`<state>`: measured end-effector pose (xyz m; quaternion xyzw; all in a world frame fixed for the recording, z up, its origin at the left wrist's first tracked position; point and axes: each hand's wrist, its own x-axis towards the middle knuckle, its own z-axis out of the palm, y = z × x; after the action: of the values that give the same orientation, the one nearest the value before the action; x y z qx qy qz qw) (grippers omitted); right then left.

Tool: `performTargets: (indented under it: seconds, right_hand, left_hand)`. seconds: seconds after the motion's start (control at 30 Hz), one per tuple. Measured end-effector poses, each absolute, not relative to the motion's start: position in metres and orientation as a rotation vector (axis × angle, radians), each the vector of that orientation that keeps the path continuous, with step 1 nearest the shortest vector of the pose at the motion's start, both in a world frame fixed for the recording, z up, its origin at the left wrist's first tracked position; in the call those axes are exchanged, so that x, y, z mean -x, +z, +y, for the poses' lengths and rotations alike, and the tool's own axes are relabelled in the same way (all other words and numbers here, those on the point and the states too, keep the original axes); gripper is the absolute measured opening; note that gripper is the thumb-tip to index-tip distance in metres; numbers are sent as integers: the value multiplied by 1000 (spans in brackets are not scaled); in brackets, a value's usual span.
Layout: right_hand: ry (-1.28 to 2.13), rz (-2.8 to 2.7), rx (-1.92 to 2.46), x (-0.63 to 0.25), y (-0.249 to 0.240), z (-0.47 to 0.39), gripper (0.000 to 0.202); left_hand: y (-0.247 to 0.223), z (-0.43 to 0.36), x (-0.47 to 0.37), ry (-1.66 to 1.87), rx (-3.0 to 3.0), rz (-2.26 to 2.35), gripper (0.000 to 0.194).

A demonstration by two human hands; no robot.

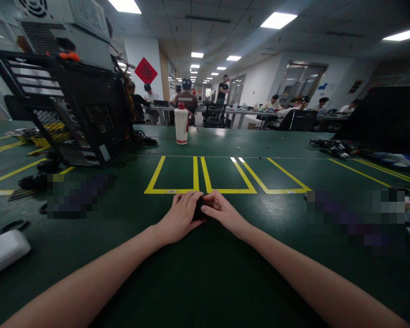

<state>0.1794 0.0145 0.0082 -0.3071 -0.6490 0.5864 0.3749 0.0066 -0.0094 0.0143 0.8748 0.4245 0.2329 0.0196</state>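
A small black object (199,208) rests between my two hands, low over the green table (205,273), just on the near side of the yellow tape outlines. My left hand (181,213) is closed round its left side, with the fingers over the top and the thumb near the bottom. From the right, my right hand (222,210) grips the same object with bent fingers and thumb. Most of the object is covered by the fingers, so its exact shape cannot be made out.
Yellow tape outlines (227,191) lie beyond my hands. Behind them stands a white cup (181,125) with a red top. A black computer case (85,114) is at left, a white case (7,253) nearer. Cables (338,148) lie at right. People sit at far tables.
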Motion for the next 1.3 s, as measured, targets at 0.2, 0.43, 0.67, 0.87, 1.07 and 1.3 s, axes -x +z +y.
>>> performTargets:
  seconds: [0.2,0.43,0.67,0.87,1.07,1.3]
  right_hand:
    - [1504,-1669,873,-180,10,16,29]
    - [1574,-1653,779,-181,12,14,29]
    - [1500,-1675,800,-179,12,15,19]
    - [1525,-1663,890,-180,12,17,28]
    - [1617,-1681,746,-183,8,18,33]
    - [1489,-1681,789,-179,4,13,25]
  left_hand:
    - [15,-10,-6,713,-2706,1325,58]
    - [14,-10,-6,710,-2719,1326,59]
    - [17,-11,-7,688,-2730,1325,58]
    - [18,-12,-7,683,-2726,1322,57]
    - [21,-14,-7,651,-2721,1323,57]
    - [17,-12,-7,677,-2741,1334,58]
